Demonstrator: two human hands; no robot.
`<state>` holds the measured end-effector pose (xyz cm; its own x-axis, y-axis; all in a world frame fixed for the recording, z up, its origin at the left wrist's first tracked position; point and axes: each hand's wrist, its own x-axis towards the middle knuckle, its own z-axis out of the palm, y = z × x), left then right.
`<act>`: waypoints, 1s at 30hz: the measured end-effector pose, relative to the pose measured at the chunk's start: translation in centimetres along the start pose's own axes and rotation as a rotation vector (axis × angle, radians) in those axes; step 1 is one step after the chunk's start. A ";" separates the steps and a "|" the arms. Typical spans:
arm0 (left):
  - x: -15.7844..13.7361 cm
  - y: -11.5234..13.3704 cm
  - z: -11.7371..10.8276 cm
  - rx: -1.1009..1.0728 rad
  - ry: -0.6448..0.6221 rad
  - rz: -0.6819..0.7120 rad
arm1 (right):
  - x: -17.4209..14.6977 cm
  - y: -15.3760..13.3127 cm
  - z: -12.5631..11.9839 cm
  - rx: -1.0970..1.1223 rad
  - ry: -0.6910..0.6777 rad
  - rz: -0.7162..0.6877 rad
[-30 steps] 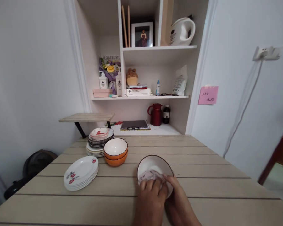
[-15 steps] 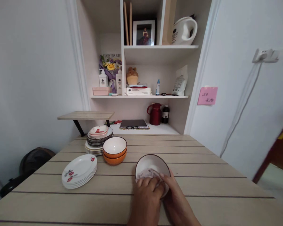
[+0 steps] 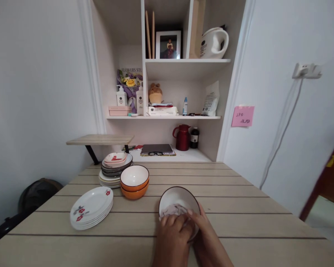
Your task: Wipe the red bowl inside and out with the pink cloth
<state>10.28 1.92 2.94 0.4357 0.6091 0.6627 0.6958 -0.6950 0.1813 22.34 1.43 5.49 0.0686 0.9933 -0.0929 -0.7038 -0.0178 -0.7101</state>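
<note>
A white-lined bowl with a dark rim (image 3: 180,193) is tilted toward me above the near middle of the table. My right hand (image 3: 210,237) grips it at its right side, thumb over the near rim and fingers around the outside. Inside the bowl lies a crumpled pale cloth (image 3: 174,210). My left hand (image 3: 173,237) presses this cloth against the inner wall, fingers bent over it and partly hiding it. The bowl's underside is hidden by both hands.
Left of the bowl stand two stacked orange bowls (image 3: 135,183), a stack of flowered plates (image 3: 93,207) and a taller pile of plates and small dishes (image 3: 115,167). A small raised shelf (image 3: 100,139) overhangs the table's back left. Behind are a red jug (image 3: 183,138) and dark laptop (image 3: 157,149).
The whole scene sits slightly lower as the camera tilts. My left hand and the cloth have shifted a little within the bowl; both hands keep their holds.
</note>
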 end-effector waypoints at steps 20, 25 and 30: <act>-0.5 -0.3 0.0 0.206 -0.001 0.114 | -0.5 -0.4 0.4 -0.078 0.009 -0.052; -1.0 -1.9 -2.7 0.244 -0.059 0.362 | -0.8 -0.7 0.7 -0.072 -0.057 -0.050; -0.5 -4.1 -6.0 0.300 -0.111 0.580 | -1.0 -1.1 1.0 -0.114 -0.140 -0.035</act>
<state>3.77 2.16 6.20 0.8326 0.2149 0.5104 0.4525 -0.7954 -0.4033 22.34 0.53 7.05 -0.0133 0.9996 0.0256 -0.6173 0.0119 -0.7866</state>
